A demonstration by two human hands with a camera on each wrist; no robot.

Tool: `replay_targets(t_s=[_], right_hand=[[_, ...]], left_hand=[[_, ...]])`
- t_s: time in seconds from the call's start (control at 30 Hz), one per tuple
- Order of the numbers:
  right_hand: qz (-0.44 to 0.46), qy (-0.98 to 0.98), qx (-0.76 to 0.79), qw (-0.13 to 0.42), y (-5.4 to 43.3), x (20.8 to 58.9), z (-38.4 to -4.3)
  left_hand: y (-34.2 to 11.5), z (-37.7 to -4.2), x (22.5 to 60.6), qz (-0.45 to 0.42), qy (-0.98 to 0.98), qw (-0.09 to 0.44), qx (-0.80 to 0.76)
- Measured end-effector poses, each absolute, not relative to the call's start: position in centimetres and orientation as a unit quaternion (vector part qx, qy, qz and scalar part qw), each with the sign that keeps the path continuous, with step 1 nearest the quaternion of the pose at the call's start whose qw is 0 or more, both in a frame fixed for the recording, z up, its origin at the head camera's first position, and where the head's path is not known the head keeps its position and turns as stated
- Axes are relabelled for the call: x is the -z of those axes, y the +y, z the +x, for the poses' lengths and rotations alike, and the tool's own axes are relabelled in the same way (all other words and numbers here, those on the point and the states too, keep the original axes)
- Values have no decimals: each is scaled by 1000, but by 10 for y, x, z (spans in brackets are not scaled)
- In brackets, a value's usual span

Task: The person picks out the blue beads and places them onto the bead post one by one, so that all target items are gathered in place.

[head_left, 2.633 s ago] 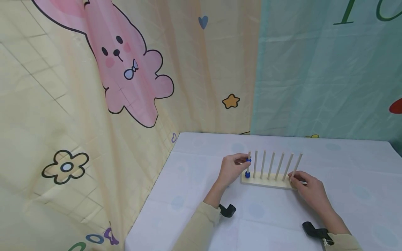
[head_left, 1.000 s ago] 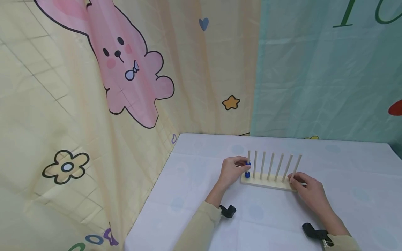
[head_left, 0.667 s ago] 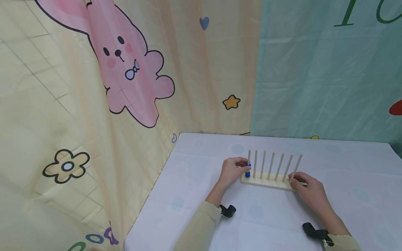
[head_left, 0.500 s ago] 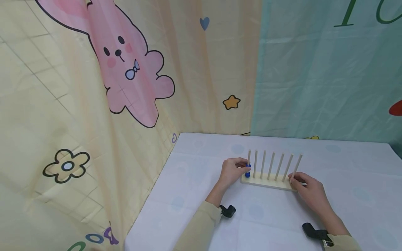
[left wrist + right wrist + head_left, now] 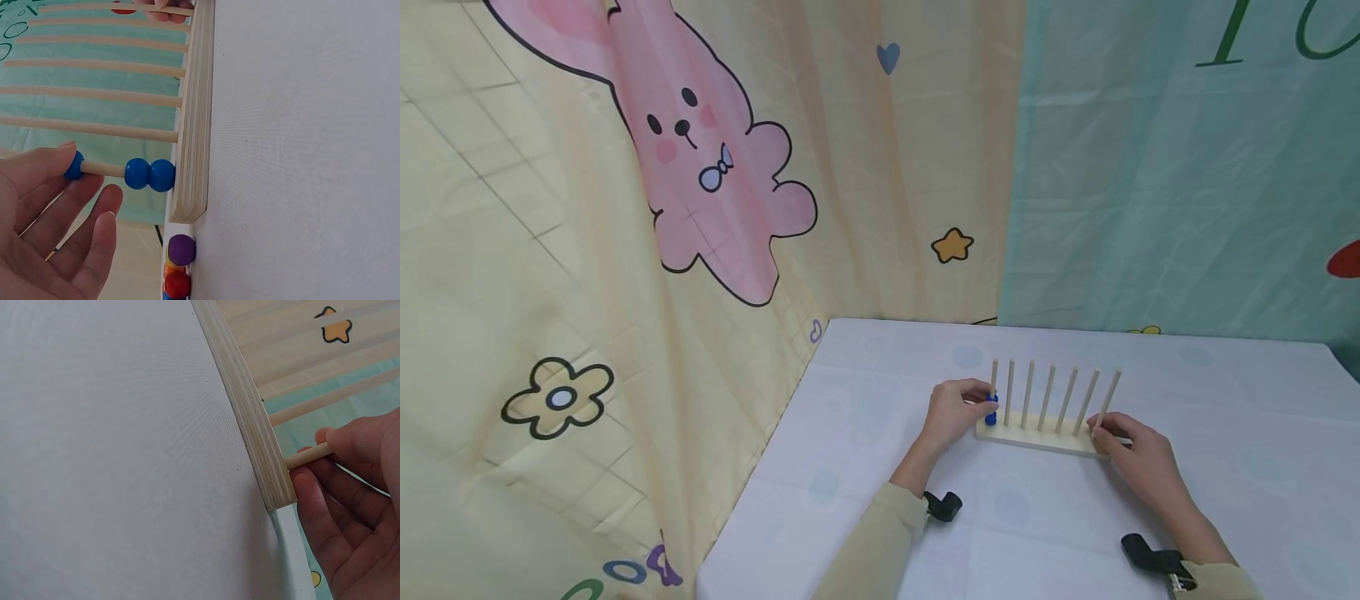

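One left hand [image 5: 951,410] is pinching a round blue bead [image 5: 75,167], the right hand [image 5: 1142,452] a pale wooden peg [image 5: 308,455]; tilting is risking jamming.

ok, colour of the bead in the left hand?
Blue; the bead shows best from the left wrist.

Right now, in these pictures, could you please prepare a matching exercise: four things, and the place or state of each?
1. left hand
2. right hand
3. lowest two blue beads
4. purple bead

A. holding the right-end peg
B. near a red bead
C. pinching a blue bead
D. at the bottom of the left-end peg

Pairs: 1-C; 2-A; 3-D; 4-B
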State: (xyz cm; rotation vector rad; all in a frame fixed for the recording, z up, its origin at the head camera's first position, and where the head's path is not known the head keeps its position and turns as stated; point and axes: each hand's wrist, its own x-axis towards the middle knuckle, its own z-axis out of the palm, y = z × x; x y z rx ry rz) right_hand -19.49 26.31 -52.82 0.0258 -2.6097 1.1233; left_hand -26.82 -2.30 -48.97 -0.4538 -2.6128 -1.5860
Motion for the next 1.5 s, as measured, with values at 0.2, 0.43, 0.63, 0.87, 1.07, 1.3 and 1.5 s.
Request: replay_targets(t_s=[0.2,0.43,0.63,0.87,1.07,1.3,1.5], right_hand=[[11,-908,-390,153,264,528,-195],[10,-908,-389,153,264,530,-195],[8,-909,-387,152,263,530,-195],[9,-909,-390,150,263,529,-195],[12,-907,-392,152,264,529,-195],[10,-909,-391,146,264,528,-196],[10,-908,-392,148,263,528,-195]], left_hand=[[-24,-269,492,-155,-849,27,505],[-25,-270,496,-158,-852,18,499],[-25,-270,497,-158,-859,15,487],[-25,-269,498,-156,-863,7,481],[-25,-270,500,-153,-863,4,481],[-24,-271,503,-149,-864,0,482],[-23,-271,504,-155,-864,0,479]])
